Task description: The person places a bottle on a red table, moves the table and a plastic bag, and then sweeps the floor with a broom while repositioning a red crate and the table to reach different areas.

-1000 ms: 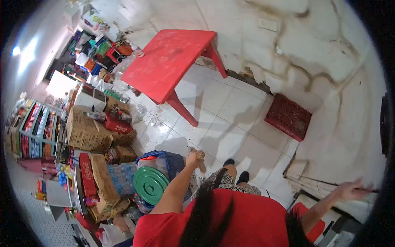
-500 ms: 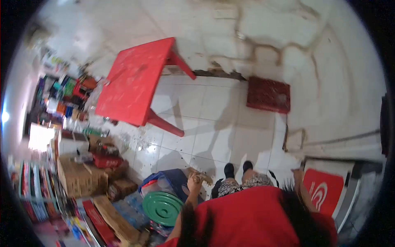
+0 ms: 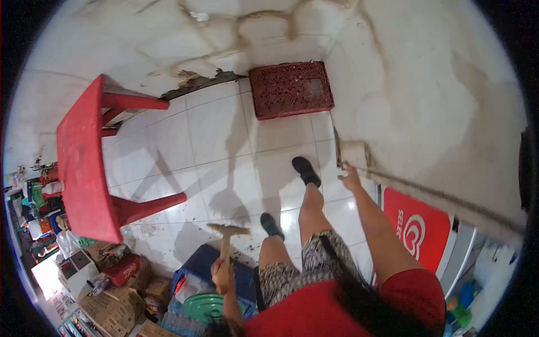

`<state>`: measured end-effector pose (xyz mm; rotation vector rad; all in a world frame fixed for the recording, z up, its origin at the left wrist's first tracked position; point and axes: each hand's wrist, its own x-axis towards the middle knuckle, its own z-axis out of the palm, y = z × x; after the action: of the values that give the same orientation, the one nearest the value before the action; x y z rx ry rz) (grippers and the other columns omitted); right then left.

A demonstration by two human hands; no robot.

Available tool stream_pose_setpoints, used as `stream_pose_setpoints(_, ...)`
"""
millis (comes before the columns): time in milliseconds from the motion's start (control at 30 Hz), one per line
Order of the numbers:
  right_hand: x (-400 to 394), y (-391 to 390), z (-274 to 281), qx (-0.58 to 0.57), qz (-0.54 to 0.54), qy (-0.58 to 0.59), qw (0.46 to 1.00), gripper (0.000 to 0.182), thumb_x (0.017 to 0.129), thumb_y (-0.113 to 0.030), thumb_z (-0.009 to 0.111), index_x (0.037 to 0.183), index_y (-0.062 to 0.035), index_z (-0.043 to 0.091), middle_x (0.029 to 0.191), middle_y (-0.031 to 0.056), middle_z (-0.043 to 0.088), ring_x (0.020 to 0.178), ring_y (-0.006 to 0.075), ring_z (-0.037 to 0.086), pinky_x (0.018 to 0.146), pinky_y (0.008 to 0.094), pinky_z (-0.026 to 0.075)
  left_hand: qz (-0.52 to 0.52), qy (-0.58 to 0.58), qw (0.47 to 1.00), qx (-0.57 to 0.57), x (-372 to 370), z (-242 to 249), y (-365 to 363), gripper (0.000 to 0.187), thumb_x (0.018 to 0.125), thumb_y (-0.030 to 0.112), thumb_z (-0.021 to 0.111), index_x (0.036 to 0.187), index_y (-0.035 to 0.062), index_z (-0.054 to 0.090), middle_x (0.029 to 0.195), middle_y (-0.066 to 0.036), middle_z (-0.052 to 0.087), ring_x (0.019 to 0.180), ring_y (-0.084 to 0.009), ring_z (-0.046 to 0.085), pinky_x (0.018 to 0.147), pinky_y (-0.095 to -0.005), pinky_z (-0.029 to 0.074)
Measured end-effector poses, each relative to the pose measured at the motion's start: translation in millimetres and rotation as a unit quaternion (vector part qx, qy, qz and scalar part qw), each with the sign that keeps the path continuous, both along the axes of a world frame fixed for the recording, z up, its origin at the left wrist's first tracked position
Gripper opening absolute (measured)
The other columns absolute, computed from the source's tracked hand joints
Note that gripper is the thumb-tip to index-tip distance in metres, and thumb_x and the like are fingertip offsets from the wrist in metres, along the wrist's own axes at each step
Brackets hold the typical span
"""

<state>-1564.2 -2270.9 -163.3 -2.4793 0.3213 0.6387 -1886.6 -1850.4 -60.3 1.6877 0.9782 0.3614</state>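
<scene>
My left hand (image 3: 217, 272) is wrapped round the tan handle of a broom (image 3: 225, 247). The broom's flat, T-shaped head points away from me, over the white tiled floor (image 3: 210, 146) with dark crumbs scattered on it. Below that hand are a dark blue container (image 3: 199, 263) and a round green lid (image 3: 209, 308). My right hand (image 3: 351, 178) is held out low by the stained wall, fingers apart and nothing in them. My feet are staggered on the tiles, the right one farther forward.
A red plastic table (image 3: 84, 163) stands at left. Against the far wall lies a dark red crate (image 3: 292, 90). A red-fronted freezer (image 3: 418, 227) is at right. Cardboard boxes (image 3: 109, 309) and bottles crowd the lower left. The wall base is broken (image 3: 196, 83).
My view has swung right and closer to the far wall, so the table and crate sit farther left. My right foot has stepped forward, and the right arm now reaches ahead.
</scene>
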Motion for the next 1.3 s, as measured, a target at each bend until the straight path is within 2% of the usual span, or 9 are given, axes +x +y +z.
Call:
stream_pose_setpoints(100, 64.8, 10.8, -63.2, -0.036, 0.067, 0.063, 0.995, 0.065, 0.061, -0.026, 0.059, 0.115, -0.0066, 0.030, 0.112, 0.0179, 0.037, 0.105, 0.0309, 0.032, 0.088, 0.0349, 0.027, -0.045, 0.064, 0.995, 0.061, 39.8, 2.5, -19.8, 0.032, 0.056, 0.006, 0.065, 0.083, 0.0001, 0.051, 0.085, -0.010, 0.050, 0.077, -0.0217, 0.049, 0.066, -0.0304, 0.041)
stream_pose_setpoints(167, 105.9, 21.8, -102.4, -0.057, 0.093, 0.055, 0.993, 0.063, 0.061, -0.027, 0.059, 0.115, -0.0087, 0.031, 0.111, 0.0171, 0.037, 0.105, 0.0301, 0.032, 0.087, 0.0354, 0.028, 0.033, 0.075, 0.996, 0.020, 76.0, 7.7, -39.9, 0.034, 0.057, 0.007, 0.066, 0.084, 0.0000, 0.049, 0.088, -0.012, 0.047, 0.079, -0.0217, 0.048, 0.066, -0.0303, 0.042)
stream_pose_setpoints(200, 127.7, 26.4, -123.8, -0.062, 0.104, 0.051, 0.991, 0.062, 0.062, -0.028, 0.058, 0.115, -0.0101, 0.032, 0.111, 0.0168, 0.037, 0.105, 0.0299, 0.032, 0.087, 0.0355, 0.029, 0.063, 0.128, 0.980, -0.138, 58.9, -11.0, -20.0, 0.034, 0.058, 0.009, 0.066, 0.086, 0.0013, 0.047, 0.087, -0.014, 0.046, 0.081, -0.0233, 0.048, 0.067, -0.0325, 0.042)
stream_pose_setpoints(300, 194.2, 46.4, -164.9, -0.091, 0.121, 0.106, 0.983, 0.062, 0.063, -0.029, 0.058, 0.116, -0.0135, 0.029, 0.116, 0.0135, 0.032, 0.107, 0.0300, 0.030, 0.086, 0.0408, 0.029, -0.089, 0.217, 0.971, 0.057, 133.0, 10.2, -49.1, 0.034, 0.058, 0.009, 0.066, 0.086, 0.0013, 0.047, 0.087, -0.014, 0.046, 0.081, -0.0235, 0.048, 0.067, -0.0327, 0.042)
stream_pose_setpoints(467, 280.8, 66.7, -212.2, -0.229, 0.146, 0.166, 0.948, 0.069, 0.066, -0.027, 0.055, 0.121, -0.0174, 0.017, 0.124, 0.0077, 0.021, 0.112, 0.0288, 0.021, 0.087, 0.0481, 0.025, -0.172, 0.286, 0.937, 0.099, 200.3, 6.0, -64.9, 0.033, 0.058, 0.009, 0.066, 0.085, 0.0015, 0.047, 0.086, -0.014, 0.046, 0.081, -0.0238, 0.048, 0.068, -0.0330, 0.041)
stream_pose_setpoints(633, 324.2, 44.0, -273.0, -0.381, 0.208, 0.051, 0.900, 0.083, 0.058, -0.023, 0.063, 0.123, -0.0198, 0.011, 0.126, 0.0038, 0.015, 0.115, 0.0272, 0.013, 0.087, 0.0505, 0.022, -0.199, 0.322, 0.919, 0.107, 237.3, -6.6, -68.1, 0.033, 0.059, 0.009, 0.066, 0.085, 0.0016, 0.047, 0.086, -0.014, 0.046, 0.081, -0.0241, 0.048, 0.068, -0.0333, 0.041)
stream_pose_setpoints(733, 348.8, 39.1, -279.7, -0.413, 0.277, 0.006, 0.867, 0.072, 0.068, -0.014, 0.053, 0.124, -0.0183, 0.008, 0.128, 0.0056, 0.012, 0.116, 0.0296, 0.010, 0.085, 0.0581, 0.015, -0.204, 0.333, 0.914, 0.114, 256.4, -17.5, -65.4, 0.032, 0.059, 0.009, 0.066, 0.084, 0.0017, 0.047, 0.086, -0.014, 0.046, 0.081, -0.0243, 0.048, 0.068, -0.0335, 0.041)
stream_pose_setpoints(933, 364.5, 34.0, -285.5, -0.376, 0.288, 0.054, 0.879, 0.091, 0.049, -0.021, 0.069, 0.121, -0.0126, 0.014, 0.119, 0.0118, 0.026, 0.112, 0.0277, 0.021, 0.088, 0.0474, 0.021, -0.209, 0.338, 0.908, 0.131, 274.7, -23.9, -60.4, 0.032, 0.059, 0.009, 0.065, 0.084, 0.0018, 0.047, 0.085, -0.015, 0.046, 0.082, -0.0247, 0.047, 0.068, -0.0339, 0.041)
stream_pose_setpoints(1300, 359.0, 50.3, -189.1, -0.282, 0.391, -0.010, 0.876, 0.091, 0.044, -0.036, 0.069, 0.117, -0.0045, 0.024, 0.111, 0.0195, 0.030, 0.104, 0.0327, 0.028, 0.084, 0.0461, 0.025, -0.247, 0.279, 0.915, 0.157, 244.1, 25.3, -58.8, 0.030, 0.059, 0.009, 0.065, 0.082, 0.0021, 0.047, 0.084, -0.015, 0.046, 0.082, -0.0253, 0.047, 0.069, -0.0345, 0.041)
